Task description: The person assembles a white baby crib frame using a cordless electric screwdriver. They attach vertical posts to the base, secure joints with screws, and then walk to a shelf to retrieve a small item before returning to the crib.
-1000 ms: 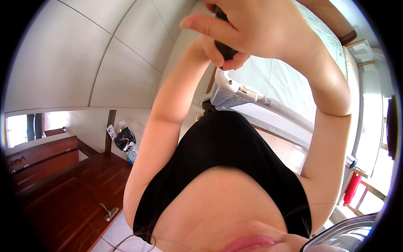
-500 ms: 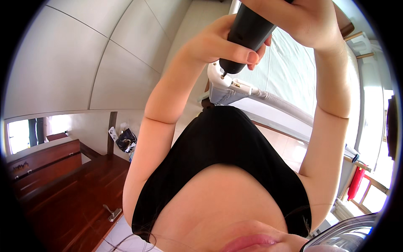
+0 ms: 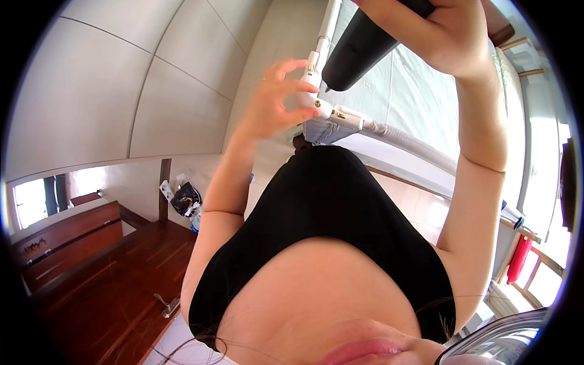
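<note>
Up at the top of the head view, my right hand [image 3: 429, 36] is wrapped round a black tapered cylindrical tool [image 3: 358, 53]. The tool slants down to the left, with a small thin tip at its lower end; its upper part runs out of the picture. My left hand [image 3: 277, 100] is open beside that end, fingers spread and slightly blurred, holding nothing. Behind the fingertips shows a white plastic corner joint [image 3: 322, 108] with small brass-coloured fittings. Whether the fingers or the tool's tip touch the joint, I cannot tell.
The corner joint belongs to a padded rail [image 3: 413, 152] along a pale sheeted bed [image 3: 420, 91]. White panels [image 3: 79, 91] stand at the left. Below them are dark brown wooden furniture [image 3: 115, 267] and a black bag [image 3: 185, 198]. A red cloth [image 3: 519, 258] hangs at the right.
My left hand has let go of the black tool and moved down and left, its fingers spreading. The tool's lower end has risen slightly, still in my right hand.
</note>
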### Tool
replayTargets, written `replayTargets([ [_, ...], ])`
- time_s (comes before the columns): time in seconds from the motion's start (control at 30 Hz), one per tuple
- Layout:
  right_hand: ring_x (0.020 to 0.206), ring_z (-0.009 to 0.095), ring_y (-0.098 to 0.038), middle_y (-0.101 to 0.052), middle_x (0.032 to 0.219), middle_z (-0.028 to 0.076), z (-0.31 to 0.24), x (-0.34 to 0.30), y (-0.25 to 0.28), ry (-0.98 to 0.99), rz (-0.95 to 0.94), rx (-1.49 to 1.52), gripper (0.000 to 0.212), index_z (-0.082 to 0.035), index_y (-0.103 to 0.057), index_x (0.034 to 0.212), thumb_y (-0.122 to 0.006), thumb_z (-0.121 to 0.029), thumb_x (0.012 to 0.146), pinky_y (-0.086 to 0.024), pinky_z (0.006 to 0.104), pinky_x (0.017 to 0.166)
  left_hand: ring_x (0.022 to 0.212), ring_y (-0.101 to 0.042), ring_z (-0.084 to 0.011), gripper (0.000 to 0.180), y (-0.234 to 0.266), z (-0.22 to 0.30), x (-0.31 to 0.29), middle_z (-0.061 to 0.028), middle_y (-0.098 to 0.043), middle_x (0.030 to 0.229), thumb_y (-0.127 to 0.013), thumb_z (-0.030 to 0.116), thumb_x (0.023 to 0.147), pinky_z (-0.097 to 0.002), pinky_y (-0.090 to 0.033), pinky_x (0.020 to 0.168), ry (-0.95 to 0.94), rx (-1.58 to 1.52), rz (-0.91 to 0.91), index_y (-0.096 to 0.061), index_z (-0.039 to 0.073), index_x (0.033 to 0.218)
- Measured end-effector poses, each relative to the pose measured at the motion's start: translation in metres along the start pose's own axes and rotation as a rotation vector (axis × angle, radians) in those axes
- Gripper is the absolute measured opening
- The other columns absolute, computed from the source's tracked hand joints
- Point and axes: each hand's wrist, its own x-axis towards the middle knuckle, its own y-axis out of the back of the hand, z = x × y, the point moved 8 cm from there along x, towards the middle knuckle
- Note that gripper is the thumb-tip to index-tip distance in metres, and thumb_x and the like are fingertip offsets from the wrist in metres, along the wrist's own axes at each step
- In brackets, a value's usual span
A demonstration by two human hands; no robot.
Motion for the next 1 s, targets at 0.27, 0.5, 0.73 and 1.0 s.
replayTargets([
  [0.27, 0.045, 0.01, -0.048, -0.053, 0.056, 0.005, -0.004, 0.003, 0.001, -0.159, 0.01, 0.131, 0.006, -0.001, -0.054, 0.065, -0.061, -0.001, 0.066, -0.037, 0.0222, 0.041, 0.109, -0.044, -0.0238, 0.012, -0.009, -0.004, -0.01, -0.011, -0.048, 0.118, -0.072, 0.016, 0.067, -0.0356, -0.041, 0.083, 0.019, -0.236, 0.224, -0.067, 0.012, 0.078],
  [0.5, 0.045, 0.013, -0.051, -0.055, 0.057, 0.006, -0.019, 0.006, 0.001, 0.017, 0.044, 0.157, 0.006, -0.001, -0.055, 0.065, -0.061, -0.001, 0.065, -0.039, 0.0227, 0.04, 0.1, -0.051, -0.0203, 0.011, -0.016, -0.009, -0.013, -0.0112, -0.05, 0.117, -0.071, 0.01, 0.067, -0.03, -0.042, 0.081, 0.108, -0.397, 0.194, -0.067, 0.007, 0.076],
  [0.73, 0.045, 0.012, -0.049, -0.054, 0.056, 0.005, -0.027, 0.013, 0.002, -0.017, 0.002, 0.137, 0.007, -0.001, -0.054, 0.064, -0.061, -0.003, 0.066, -0.039, 0.0232, 0.04, 0.097, -0.053, -0.0194, 0.01, -0.016, -0.005, -0.013, -0.0092, -0.052, 0.115, -0.071, 0.01, 0.067, -0.0292, -0.043, 0.078, 0.098, -0.35, 0.201, -0.066, 0.006, 0.075],
  [1.0, 0.055, 0.017, -0.047, -0.052, 0.07, 0.008, -0.018, 0.018, -0.014, -0.33, -0.455, 0.384, 0.022, 0.002, -0.051, 0.083, -0.055, -0.005, 0.063, -0.04, 0.0255, 0.049, 0.099, -0.052, -0.0193, 0.008, -0.016, -0.006, -0.014, -0.0089, -0.052, 0.115, -0.07, 0.009, 0.067, -0.0293, -0.044, 0.077, 0.092, -0.359, 0.202, -0.066, 0.006, 0.074],
])
